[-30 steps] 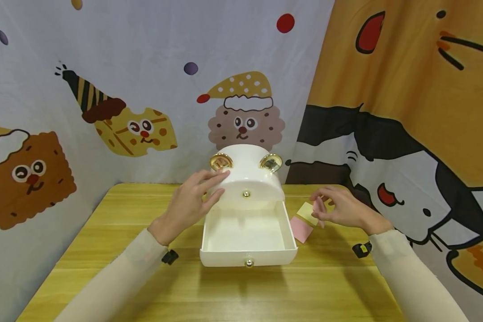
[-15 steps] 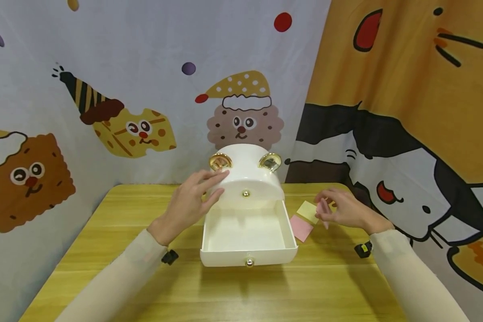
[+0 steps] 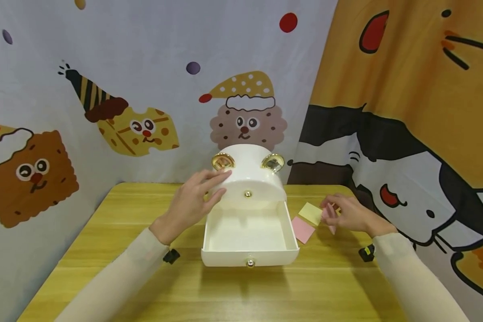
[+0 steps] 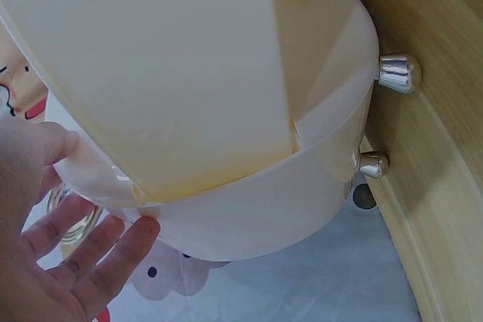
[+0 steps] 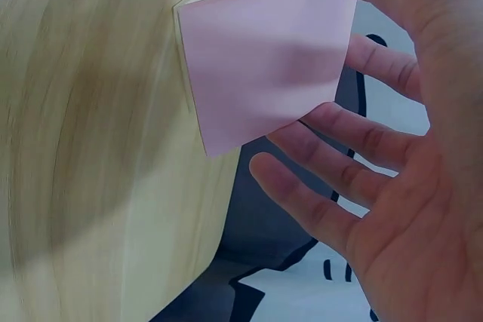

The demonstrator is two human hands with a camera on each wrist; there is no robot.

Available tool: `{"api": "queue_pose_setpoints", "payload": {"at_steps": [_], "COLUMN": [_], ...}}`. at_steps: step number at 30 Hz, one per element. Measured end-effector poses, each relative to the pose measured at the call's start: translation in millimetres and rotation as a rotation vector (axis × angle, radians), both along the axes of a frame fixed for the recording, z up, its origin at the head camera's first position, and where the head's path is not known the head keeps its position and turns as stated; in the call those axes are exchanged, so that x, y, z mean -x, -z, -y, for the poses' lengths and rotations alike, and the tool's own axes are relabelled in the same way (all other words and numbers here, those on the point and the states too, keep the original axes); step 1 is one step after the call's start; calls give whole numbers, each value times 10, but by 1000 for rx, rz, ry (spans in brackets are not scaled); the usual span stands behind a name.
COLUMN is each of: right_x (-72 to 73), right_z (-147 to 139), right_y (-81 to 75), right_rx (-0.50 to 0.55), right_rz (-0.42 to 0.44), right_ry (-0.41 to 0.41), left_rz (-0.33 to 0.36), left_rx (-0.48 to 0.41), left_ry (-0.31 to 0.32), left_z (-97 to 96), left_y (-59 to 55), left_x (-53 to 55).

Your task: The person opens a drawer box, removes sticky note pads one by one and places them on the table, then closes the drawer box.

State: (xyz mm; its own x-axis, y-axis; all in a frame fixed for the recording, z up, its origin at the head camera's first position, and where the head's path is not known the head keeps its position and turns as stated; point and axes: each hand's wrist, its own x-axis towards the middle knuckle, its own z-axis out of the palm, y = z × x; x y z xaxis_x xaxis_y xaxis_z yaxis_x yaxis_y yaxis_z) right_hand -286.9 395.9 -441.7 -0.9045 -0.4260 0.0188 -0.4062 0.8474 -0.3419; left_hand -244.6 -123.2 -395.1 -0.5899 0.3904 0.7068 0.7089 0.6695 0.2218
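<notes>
A white storage box point(image 3: 245, 167) with two round gold ears stands on the table. Its lower drawer point(image 3: 249, 258) is pulled out, showing a bare inside. My left hand point(image 3: 192, 197) rests against the box's left side, fingers fairly straight; the left wrist view has its fingertips right at the box's curved shell point(image 4: 249, 224). To the right of the drawer, my right hand point(image 3: 348, 214) pinches a pink sticky note point(image 5: 264, 65) between thumb and fingers, tilted up off the table. Beside it lie a yellow sticky note pad point(image 3: 310, 213) and another pink pad point(image 3: 303, 230).
The wooden table point(image 3: 145, 286) reaches back to a patterned cloth point(image 3: 153, 53) with cartoon figures. An orange cloth point(image 3: 406, 80) with a cartoon cat hangs at the right. Small gold knobs point(image 3: 247, 193) stick out from the drawer fronts.
My right hand has moved a little to the right and down with the pink sticky note, away from the yellow pad. The left hand has stayed against the box.
</notes>
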Motion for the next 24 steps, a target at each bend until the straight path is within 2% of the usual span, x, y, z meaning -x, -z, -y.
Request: {"api": "queue_pose_setpoints", "payload": {"at_steps": [7, 15, 24], "right_x": [30, 26, 54], "right_z": [-52, -137, -194], "right_y": [54, 111, 178], "right_rx": [-33, -52, -86], "right_rz": [33, 140, 170], "right_ry": [5, 38, 49], "left_rz": [6, 19, 6], "left_rx": [5, 1, 2], "left_ry": [-10, 1, 5], "left_z": [-6, -11, 1], "left_y": [-4, -8, -3], "left_x": [3, -7, -5]}}
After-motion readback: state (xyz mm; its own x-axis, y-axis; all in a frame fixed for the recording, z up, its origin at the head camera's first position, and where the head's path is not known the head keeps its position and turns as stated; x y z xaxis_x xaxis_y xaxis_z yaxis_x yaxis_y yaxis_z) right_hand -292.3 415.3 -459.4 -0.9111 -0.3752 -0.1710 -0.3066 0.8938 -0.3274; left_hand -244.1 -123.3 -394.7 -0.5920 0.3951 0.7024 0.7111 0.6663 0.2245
